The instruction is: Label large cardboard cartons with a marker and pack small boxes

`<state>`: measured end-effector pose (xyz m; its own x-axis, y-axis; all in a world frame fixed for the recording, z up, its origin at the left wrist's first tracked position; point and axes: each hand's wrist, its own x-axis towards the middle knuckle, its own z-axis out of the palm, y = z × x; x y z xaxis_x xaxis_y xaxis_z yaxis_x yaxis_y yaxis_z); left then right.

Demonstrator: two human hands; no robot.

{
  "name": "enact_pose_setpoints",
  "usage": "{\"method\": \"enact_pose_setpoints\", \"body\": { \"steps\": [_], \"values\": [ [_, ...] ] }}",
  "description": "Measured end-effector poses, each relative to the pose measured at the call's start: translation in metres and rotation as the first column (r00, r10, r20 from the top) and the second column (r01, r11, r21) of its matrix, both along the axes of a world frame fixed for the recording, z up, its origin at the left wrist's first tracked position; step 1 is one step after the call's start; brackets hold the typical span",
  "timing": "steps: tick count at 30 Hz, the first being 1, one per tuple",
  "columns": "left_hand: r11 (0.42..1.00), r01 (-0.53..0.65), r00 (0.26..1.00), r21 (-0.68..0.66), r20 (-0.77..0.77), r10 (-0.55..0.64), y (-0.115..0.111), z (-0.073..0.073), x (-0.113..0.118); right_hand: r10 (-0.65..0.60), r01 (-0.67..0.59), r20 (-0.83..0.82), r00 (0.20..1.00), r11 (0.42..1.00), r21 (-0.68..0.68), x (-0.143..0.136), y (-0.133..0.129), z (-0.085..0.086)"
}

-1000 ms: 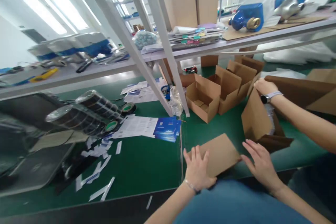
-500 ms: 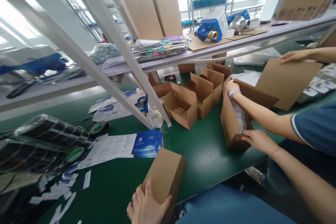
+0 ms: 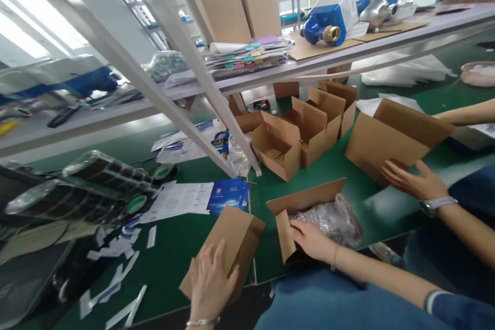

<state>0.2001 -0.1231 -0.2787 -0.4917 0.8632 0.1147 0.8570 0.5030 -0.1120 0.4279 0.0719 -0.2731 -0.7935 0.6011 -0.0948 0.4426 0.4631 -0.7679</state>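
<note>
My left hand [image 3: 211, 278] grips a closed brown cardboard box [image 3: 236, 232] near the table's front edge, fingers across its top and thumb over its side. To the right, my right hand [image 3: 315, 241] holds the end wall of an open cardboard box [image 3: 284, 234]. Clear bubble wrap [image 3: 328, 219] fills that box, and what it wraps cannot be made out. One long flap stands up along the far side. A blue printed brochure [image 3: 228, 195] lies just behind the closed box.
Several open boxes [image 3: 276, 147] stand behind. A co-worker's hand [image 3: 415, 183] with a watch touches another open box [image 3: 386, 142] at right. White shelf posts [image 3: 204, 80] rise from the table. Black rolls [image 3: 108, 175] and paper strips [image 3: 116, 281] lie left. Blue meters [image 3: 325, 23] sit on the shelf.
My right hand has drawn the bubble-wrap box leftward, away from the co-worker, close to my left hand. The closed box has shifted slightly left. The co-worker's watch hand has moved onto another box.
</note>
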Motion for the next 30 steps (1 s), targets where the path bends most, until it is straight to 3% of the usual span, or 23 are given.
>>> {"method": "enact_pose_setpoints", "body": {
  "steps": [2,4,7,9,11,15,18,23,27,30],
  "values": [
    [0.991,0.086,0.994,0.102,0.063,-0.093,0.004,0.000,0.026,0.110,-0.110,-0.075,0.991,0.994,0.008,0.018,-0.008,0.010],
    [0.966,0.149,0.963,0.213,0.192,-0.191,0.013,-0.002,0.053,0.146,-0.133,-0.106,0.984,0.984,0.119,0.049,-0.016,0.011],
    [0.930,0.206,0.845,0.304,0.425,-0.326,0.035,-0.008,0.083,0.032,0.005,-0.105,0.994,0.944,0.330,0.090,-0.027,-0.008],
    [0.918,0.275,0.763,0.287,0.515,-0.390,0.054,-0.013,0.091,-0.087,0.108,-0.072,0.994,0.920,0.376,0.098,-0.033,-0.028],
    [0.906,0.368,0.732,0.208,0.536,-0.420,0.071,-0.018,0.093,-0.200,0.183,0.012,0.980,0.920,0.346,0.089,-0.033,-0.046],
    [0.910,0.413,0.790,0.046,0.479,-0.383,0.090,-0.019,0.095,-0.298,0.243,0.219,0.929,0.938,0.248,0.045,-0.016,-0.061],
    [0.920,0.393,0.820,0.008,0.450,-0.354,0.090,-0.013,0.100,-0.279,0.205,0.287,0.916,0.943,0.262,0.023,0.000,-0.056],
    [0.905,0.423,0.872,-0.044,0.292,-0.393,0.093,0.003,0.110,-0.180,0.084,0.284,0.942,0.944,0.320,0.024,0.005,-0.044],
    [0.835,0.461,0.888,-0.301,0.153,-0.435,0.120,0.001,0.119,-0.091,-0.012,0.285,0.954,0.940,0.340,0.027,0.007,-0.037],
    [0.776,0.516,0.853,-0.363,0.130,-0.506,0.138,-0.001,0.127,-0.105,-0.012,0.296,0.949,0.930,0.367,0.025,0.010,-0.030]
  ]
}}
